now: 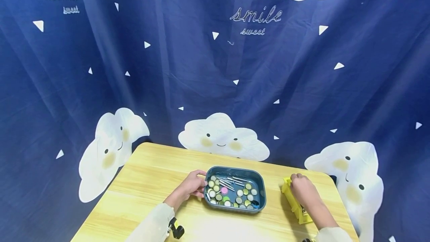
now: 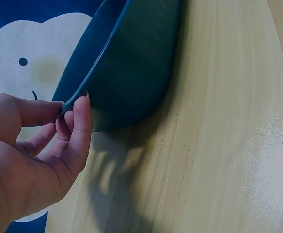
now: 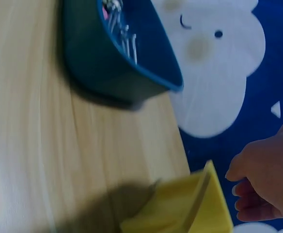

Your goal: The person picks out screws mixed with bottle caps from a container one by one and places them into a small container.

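A dark teal rectangular basin (image 1: 260,176) stands on the table, holding several round metallic-looking caps or discs (image 1: 240,193), several thin silvery rods (image 1: 227,185) and a pink disc (image 1: 224,190). My left hand (image 1: 194,184) pinches its left rim, with the thumb on top and fingers beneath in the left wrist view. To the right, my right hand (image 1: 304,189) is over a yellow open-topped box (image 1: 305,218), near its far end. In the right wrist view, that hand (image 3: 267,170) has bent fingers beside the box's wall. Whether anything sits between them is hidden.
The light wooden table (image 1: 154,163) ends at a dark blue curtain (image 1: 201,66) with white clouds. Bare wood separates the basin from the yellow box. Inside the basin's near right corner lies a small dark blue object (image 1: 255,204).
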The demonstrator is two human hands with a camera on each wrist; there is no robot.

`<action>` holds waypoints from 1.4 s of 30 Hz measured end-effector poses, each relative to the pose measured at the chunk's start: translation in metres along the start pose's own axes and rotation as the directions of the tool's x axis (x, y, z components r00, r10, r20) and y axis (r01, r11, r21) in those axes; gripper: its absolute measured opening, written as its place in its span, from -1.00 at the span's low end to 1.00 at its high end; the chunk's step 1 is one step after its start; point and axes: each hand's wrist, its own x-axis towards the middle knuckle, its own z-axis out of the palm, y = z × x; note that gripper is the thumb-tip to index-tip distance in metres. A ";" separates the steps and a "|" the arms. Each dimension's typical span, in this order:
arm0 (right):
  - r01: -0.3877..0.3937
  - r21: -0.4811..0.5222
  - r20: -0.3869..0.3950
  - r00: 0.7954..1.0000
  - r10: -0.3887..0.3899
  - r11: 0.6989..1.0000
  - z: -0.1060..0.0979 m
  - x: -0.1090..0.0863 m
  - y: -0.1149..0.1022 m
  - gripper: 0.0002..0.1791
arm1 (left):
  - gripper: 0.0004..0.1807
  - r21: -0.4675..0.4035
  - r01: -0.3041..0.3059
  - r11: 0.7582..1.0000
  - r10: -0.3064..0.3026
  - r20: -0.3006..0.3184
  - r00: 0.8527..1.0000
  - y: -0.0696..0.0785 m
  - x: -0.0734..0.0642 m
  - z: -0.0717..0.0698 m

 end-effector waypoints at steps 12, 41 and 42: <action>0.120 0.039 -0.091 0.989 -0.116 0.992 0.006 0.033 -0.052 -0.81 | -0.43 -0.011 0.004 1.000 -0.004 0.001 1.000 -0.002 0.000 0.000; 0.262 0.140 0.131 0.951 -0.281 0.955 0.077 0.071 -0.120 -0.94 | -0.42 -0.010 0.005 1.000 -0.005 -0.001 1.000 -0.002 0.001 -0.003; 0.266 0.136 0.130 0.950 -0.283 0.954 0.078 0.072 -0.121 -0.91 | -0.42 -0.008 0.004 1.000 -0.004 -0.002 1.000 -0.002 0.001 -0.003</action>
